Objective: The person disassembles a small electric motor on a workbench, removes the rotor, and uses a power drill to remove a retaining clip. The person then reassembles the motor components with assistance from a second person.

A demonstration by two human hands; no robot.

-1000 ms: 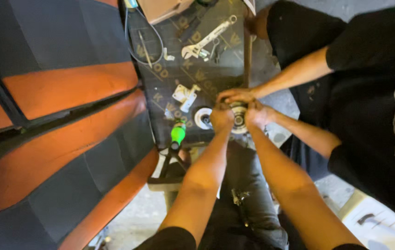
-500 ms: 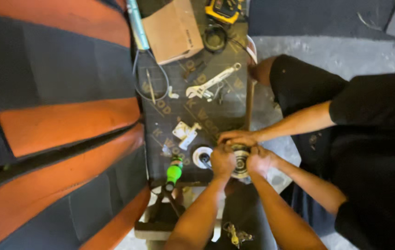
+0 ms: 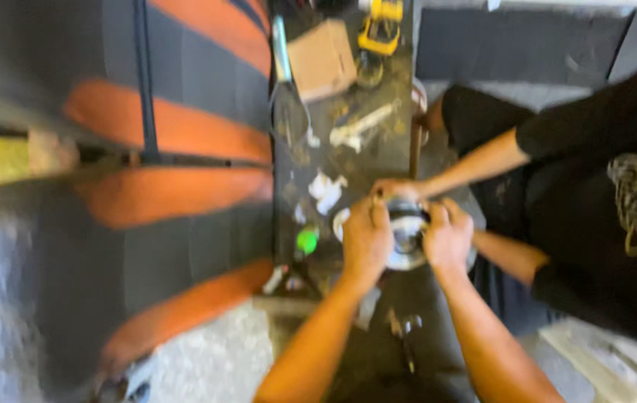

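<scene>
Over the dark workbench (image 3: pixel 348 160), left hand (image 3: pixel 365 239) and right hand (image 3: pixel 447 237), fingers closed around a round metal part (image 3: pixel 406 233), axis facing up.

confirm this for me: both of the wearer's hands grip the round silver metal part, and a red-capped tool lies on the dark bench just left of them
Not quite. The head view shows the tool's cap is bright green, not red. The rest holds: the left hand and right hand grip the round silver metal part over the dark bench.

Heavy motion blur throughout; left side smeared worst; dim, even light.
</scene>
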